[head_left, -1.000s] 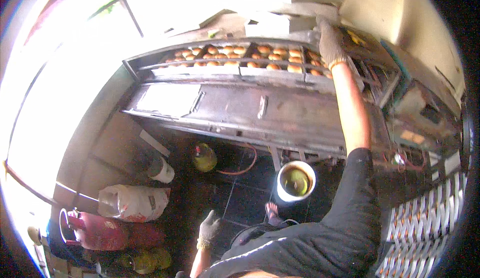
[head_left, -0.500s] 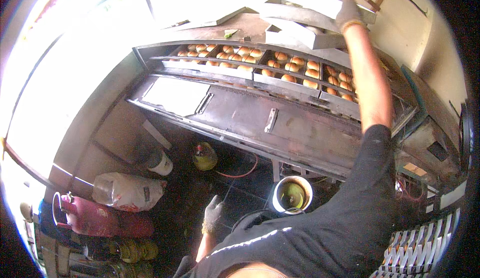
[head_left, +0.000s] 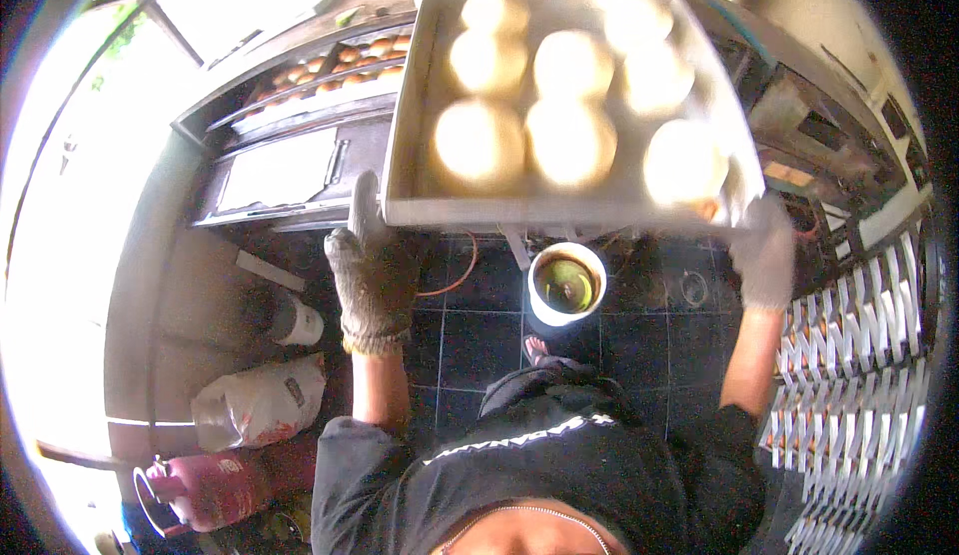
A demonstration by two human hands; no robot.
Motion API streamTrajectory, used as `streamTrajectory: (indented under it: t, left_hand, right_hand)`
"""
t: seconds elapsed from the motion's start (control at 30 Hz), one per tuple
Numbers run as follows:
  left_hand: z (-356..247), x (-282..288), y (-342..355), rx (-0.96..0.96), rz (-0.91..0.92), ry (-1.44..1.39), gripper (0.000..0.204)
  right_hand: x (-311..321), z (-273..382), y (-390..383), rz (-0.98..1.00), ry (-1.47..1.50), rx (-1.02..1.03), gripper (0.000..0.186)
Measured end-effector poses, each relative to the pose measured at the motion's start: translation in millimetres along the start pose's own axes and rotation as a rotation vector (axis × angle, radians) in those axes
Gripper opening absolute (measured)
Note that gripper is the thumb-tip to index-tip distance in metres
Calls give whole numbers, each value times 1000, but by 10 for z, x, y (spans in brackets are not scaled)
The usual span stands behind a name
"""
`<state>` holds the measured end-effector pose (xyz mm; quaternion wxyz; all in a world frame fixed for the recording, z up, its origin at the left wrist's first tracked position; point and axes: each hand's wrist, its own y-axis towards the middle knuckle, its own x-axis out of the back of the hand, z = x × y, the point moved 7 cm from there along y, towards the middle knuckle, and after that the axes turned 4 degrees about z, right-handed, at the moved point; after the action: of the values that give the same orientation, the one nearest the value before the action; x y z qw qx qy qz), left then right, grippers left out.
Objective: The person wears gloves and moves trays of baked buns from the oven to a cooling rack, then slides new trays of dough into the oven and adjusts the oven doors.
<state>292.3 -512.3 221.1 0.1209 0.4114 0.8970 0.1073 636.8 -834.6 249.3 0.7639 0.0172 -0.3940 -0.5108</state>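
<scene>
A metal tray (head_left: pixel 574 213) of pale round buns (head_left: pixel 479 145) hangs in front of me, tilted slightly and blurred by motion. My left hand (head_left: pixel 375 270), in a grey knitted glove, is at its near left corner, one digit up along the side wall and the rest partly hidden at the rim. My right hand (head_left: pixel 764 255), gloved too and smeared, grips the near right corner. Behind the tray, an open oven (head_left: pixel 225 120) holds trays of browned buns (head_left: pixel 350 65); the held tray covers its right part.
The oven's lowered door (head_left: pixel 280 170) juts toward me. On the dark tiled floor (head_left: pixel 639 345) stand a white bucket (head_left: pixel 539 300) with liquid and, at left, a plastic sack (head_left: pixel 260 405) and a red gas cylinder (head_left: pixel 215 490). Many-tiered stacked trays (head_left: pixel 859 345) stand at right.
My right hand has come down from the pale trays on top of the oven, bringing the tray of buns in front of me. My left hand has risen from low down to its left corner.
</scene>
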Motion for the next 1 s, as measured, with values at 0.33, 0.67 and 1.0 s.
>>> streamTrajectory:
  t: [0.33,0.67,1.0]
  left_hand:
    - [1407,-839,576,259,-158,58,68]
    - [2442,-1874,3679,-119,-109,5,55]
    - [2694,-1961,4507,92,-205,235,50]
  right_hand:
    - [-617,-2048,177,163,967,-359,44]
    - [-1104,-3888,3525,291,458,15,28]
    - [-1188,-2856,4584,-149,190,-58,52]
